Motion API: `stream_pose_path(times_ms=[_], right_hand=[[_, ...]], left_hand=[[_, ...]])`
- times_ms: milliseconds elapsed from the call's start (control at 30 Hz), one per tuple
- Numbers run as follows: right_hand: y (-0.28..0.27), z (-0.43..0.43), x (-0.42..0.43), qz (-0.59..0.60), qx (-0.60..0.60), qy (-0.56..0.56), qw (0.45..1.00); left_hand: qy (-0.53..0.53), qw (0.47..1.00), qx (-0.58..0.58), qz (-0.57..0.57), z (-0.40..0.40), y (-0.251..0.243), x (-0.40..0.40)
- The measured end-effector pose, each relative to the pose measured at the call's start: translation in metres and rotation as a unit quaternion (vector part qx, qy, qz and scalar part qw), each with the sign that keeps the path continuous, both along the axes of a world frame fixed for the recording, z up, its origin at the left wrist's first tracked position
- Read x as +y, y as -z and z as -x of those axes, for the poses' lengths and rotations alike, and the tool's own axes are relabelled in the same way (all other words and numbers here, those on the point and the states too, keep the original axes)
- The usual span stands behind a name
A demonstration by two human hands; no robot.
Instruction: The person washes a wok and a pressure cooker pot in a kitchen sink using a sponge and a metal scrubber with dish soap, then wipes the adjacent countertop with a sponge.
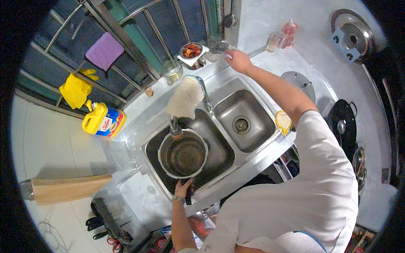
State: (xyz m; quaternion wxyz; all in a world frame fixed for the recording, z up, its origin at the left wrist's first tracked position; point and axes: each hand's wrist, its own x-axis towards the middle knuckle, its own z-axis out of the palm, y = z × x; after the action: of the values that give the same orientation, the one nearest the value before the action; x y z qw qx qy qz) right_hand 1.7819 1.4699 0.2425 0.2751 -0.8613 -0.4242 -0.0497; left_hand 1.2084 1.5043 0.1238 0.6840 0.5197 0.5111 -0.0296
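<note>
My left hand (pixel 183 189), with a metal-band watch on the wrist, grips the black handle of a round metal cooking pot (pixel 186 155). The pot sits in the larger basin of a steel double sink (pixel 221 139), beneath the faucet spout (pixel 175 126). Its inside looks brownish, and I cannot tell how much liquid it holds. My right hand (pixel 239 60) reaches to the back ledge, fingers curled, beside a grey mesh-like heap (pixel 219 46). Something small and whitish shows at its fingertips, too blurred to name. A cream knitted cloth (pixel 186 97) drapes over the faucet.
On the sill stand a bowl of red dried pieces (pixel 191 50), a glass cup (pixel 172 71) and a yellow detergent jug (pixel 106 120). Yellow gloves (pixel 76 90) and a purple cloth (pixel 105 50) hang on window bars. Rightward are a pot lid (pixel 299 83) and black wok (pixel 342 126). Knives (pixel 109 218) hang left.
</note>
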Motion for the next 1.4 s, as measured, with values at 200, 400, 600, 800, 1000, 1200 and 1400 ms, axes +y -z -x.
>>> stream_pose_path(times_ms=[200, 400, 600, 800, 1000, 1200, 1400], right_hand=[[0.008, -0.085, 0.066, 0.167, -0.118, 0.029, 0.978], [0.027, -0.109, 0.100, 0.259, -0.055, 0.039, 0.964], [-0.010, -0.072, 0.072, 0.003, -0.018, 0.053, 0.998], [-0.014, -0.049, 0.011, -0.294, 0.656, -0.081, 0.691], [-0.011, 0.026, -0.051, -0.335, 0.753, -0.245, 0.511], [0.008, 0.137, -0.131, -0.260, 0.740, -0.059, 0.618], [0.051, 0.249, -0.161, -0.199, 0.783, -0.008, 0.589]], left_hand=[[-0.037, 0.987, 0.010, -0.158, 0.025, 0.066, 0.003], [-0.057, 0.969, 0.081, -0.228, 0.034, 0.080, -0.005], [-0.071, 0.956, 0.089, -0.271, 0.034, 0.040, -0.025], [-0.040, 0.927, 0.149, -0.341, 0.035, 0.013, -0.028], [-0.145, 0.892, 0.068, -0.423, 0.041, -0.013, -0.004], [-0.313, 0.869, -0.233, -0.303, -0.014, -0.090, 0.056], [-0.184, 0.607, -0.771, -0.053, -0.022, -0.286, 0.091]])
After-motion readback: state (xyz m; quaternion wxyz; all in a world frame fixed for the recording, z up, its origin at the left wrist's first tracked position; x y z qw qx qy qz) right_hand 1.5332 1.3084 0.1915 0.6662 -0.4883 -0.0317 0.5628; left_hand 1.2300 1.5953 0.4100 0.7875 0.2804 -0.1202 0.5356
